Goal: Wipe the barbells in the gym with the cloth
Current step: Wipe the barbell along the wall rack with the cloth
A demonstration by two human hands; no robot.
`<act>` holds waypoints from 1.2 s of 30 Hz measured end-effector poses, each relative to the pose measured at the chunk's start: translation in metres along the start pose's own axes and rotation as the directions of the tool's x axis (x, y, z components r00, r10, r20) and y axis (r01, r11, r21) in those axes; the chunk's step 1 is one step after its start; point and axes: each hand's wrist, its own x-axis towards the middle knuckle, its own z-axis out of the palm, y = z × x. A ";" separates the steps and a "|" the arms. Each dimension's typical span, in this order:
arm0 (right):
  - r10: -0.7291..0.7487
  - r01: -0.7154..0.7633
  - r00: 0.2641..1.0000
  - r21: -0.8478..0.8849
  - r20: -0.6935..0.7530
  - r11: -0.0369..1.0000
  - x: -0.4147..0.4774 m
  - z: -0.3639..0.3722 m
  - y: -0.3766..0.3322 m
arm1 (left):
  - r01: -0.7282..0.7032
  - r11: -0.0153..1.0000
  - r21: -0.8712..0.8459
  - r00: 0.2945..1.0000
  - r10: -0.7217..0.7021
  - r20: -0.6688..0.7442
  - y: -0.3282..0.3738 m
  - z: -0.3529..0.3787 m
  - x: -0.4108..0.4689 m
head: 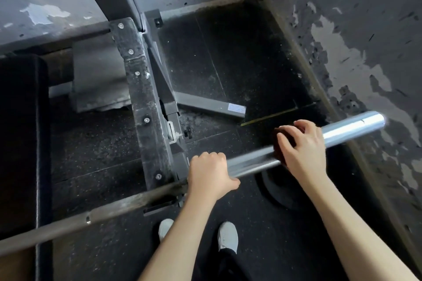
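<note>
1. Chrome barbell (pixel 251 162) runs from lower left to upper right, crossing the black rack upright (pixel 146 102); its shiny sleeve end juts out free on the right.
2. My left hand (pixel 210 173) grips the sleeve just beside the rack, fingers wrapped over the top.
3. My right hand (pixel 301 146) clasps a dark red cloth (pixel 279 143) against the sleeve further out, fingers curled over it.
4. Below the bar, a black weight plate (pixel 274 189) lies on the rubber floor (pixel 228 64), near my grey shoes (pixel 228 237).

One barbell (pixel 354 128), one cloth (pixel 278 150), two hands (pixel 209 173) (pixel 301 146), two shoes (pixel 228 236).
</note>
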 end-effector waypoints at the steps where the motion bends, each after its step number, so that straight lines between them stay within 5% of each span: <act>1: 0.025 -0.025 0.999 0.025 -0.028 0.999 -0.009 0.005 -0.012 | -0.001 1.000 0.001 1.000 0.001 0.007 0.000 -0.001 0.001; 3: -0.115 0.112 0.993 0.063 0.036 0.992 -0.041 0.016 -0.032 | 0.002 1.000 0.007 1.000 -0.002 0.009 0.002 -0.001 0.000; 7: -0.458 0.450 0.863 0.091 0.214 0.889 -0.043 0.004 -0.013 | 0.035 0.999 0.025 0.998 -0.033 -0.055 0.009 0.004 -0.007; 9: -0.338 0.334 0.928 0.048 0.157 0.941 -0.017 -0.005 -0.001 | 0.053 0.998 0.019 0.995 -0.051 -0.083 0.011 0.005 -0.010; 12: 0.028 -0.029 0.999 0.065 0.016 0.997 -0.010 -0.001 -0.017 | 0.071 0.997 0.025 0.994 -0.068 -0.080 0.012 0.006 -0.010; 15: -0.226 0.216 0.971 0.109 0.082 0.970 -0.045 0.011 -0.033 | 0.083 0.996 0.041 0.996 -0.082 -0.042 0.013 0.005 -0.010; 18: -0.377 0.351 0.904 0.154 0.203 0.924 -0.045 0.006 -0.016 | 0.049 0.998 0.034 0.985 -0.054 0.164 0.008 -0.006 0.000; 23: -0.382 0.359 0.906 0.146 0.183 0.922 -0.034 0.002 0.000 | -0.006 0.995 -0.096 0.839 0.057 0.541 0.003 -0.028 0.037; 26: -0.291 0.282 0.948 0.087 0.126 0.956 -0.014 -0.006 0.019 | -0.018 0.994 -0.108 0.883 0.067 0.465 0.004 -0.020 0.035; 30: 0.005 -0.004 0.999 0.039 -0.035 0.999 -0.012 -0.001 0.002 | -0.041 0.998 -0.045 0.966 0.051 0.254 0.007 -0.010 0.019; 36: -0.371 0.364 0.903 0.076 0.215 0.928 -0.032 0.000 -0.004 | -0.015 1.000 0.005 1.000 0.015 -0.002 0.015 0.003 0.005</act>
